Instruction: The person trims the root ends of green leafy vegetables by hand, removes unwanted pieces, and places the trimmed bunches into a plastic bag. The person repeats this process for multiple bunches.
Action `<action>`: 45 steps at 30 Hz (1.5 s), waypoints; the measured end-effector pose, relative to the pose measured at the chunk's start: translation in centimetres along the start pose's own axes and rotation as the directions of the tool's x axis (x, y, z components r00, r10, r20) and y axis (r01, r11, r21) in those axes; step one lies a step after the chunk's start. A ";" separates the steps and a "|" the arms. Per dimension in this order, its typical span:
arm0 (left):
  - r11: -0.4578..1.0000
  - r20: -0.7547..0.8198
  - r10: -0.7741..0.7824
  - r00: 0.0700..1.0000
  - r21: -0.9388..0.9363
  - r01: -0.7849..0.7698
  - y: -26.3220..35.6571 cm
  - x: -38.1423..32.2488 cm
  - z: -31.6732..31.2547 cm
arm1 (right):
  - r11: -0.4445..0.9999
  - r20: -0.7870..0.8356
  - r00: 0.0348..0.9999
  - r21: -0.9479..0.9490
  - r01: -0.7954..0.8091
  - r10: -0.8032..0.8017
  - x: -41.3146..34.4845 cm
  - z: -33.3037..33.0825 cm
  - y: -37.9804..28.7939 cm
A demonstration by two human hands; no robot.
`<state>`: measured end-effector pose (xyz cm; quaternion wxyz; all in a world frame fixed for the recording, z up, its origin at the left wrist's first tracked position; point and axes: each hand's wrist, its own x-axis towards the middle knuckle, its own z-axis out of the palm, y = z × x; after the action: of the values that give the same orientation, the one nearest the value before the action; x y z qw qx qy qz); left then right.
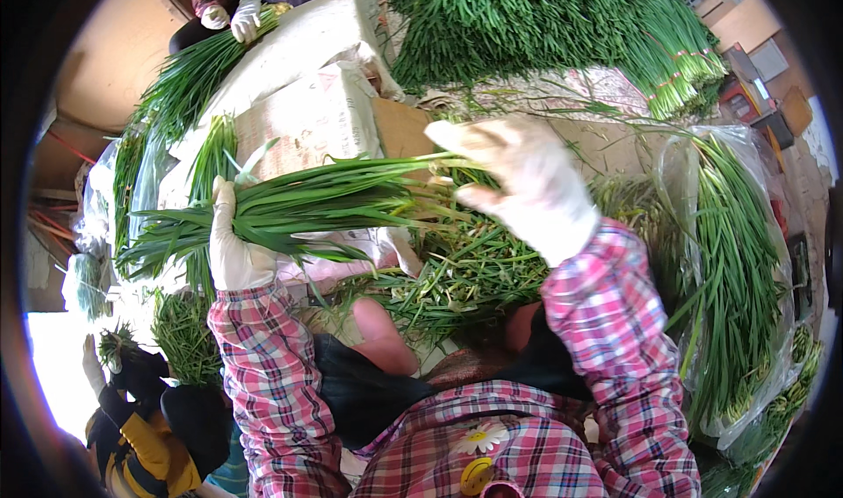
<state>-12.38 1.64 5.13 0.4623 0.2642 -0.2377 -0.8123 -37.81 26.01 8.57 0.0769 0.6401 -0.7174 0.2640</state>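
Observation:
My left hand (230,241), in a pale glove, is shut around the leafy part of a bunch of green chives (329,195). The bunch lies sideways across my front, leaf tips to the left and pale stem ends to the right. At those stem ends is my right hand (527,182), gloved and blurred by motion, its thumb and fingers spread. One stem reaches into the space between them; no firm grip shows. Below the bunch, a heap of loose chive trimmings (467,274) lies in front of my knees.
White packed sacks (309,116) stand ahead, with another bundle (220,136) leaning there. A large chive pile (527,24) lies beyond. Chives in clear plastic (731,254) are at my right. One person's gloved hands (245,17) hold chives upper left; another person (145,439) is lower left.

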 end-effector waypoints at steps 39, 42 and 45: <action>0.995 0.059 0.052 0.997 0.083 -0.056 -2.3 -2.0 4.1 | -0.073 0.556 0.759 0.820 -0.568 0.338 -1.1 2.0 0.3; 0.988 0.058 0.096 0.994 0.113 -0.102 -1.6 -1.7 3.7 | -0.166 0.516 0.785 0.856 -0.490 0.342 -1.1 1.9 0.0; 0.982 0.030 0.124 0.992 0.137 -0.127 -1.2 -1.3 3.2 | -0.100 0.470 0.750 0.870 -0.483 0.466 -1.6 0.8 1.4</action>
<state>-14.58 3.79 7.04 0.4905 0.2716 -0.3147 -0.7659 -38.72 27.05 6.76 -0.4637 0.2275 -0.5359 0.6678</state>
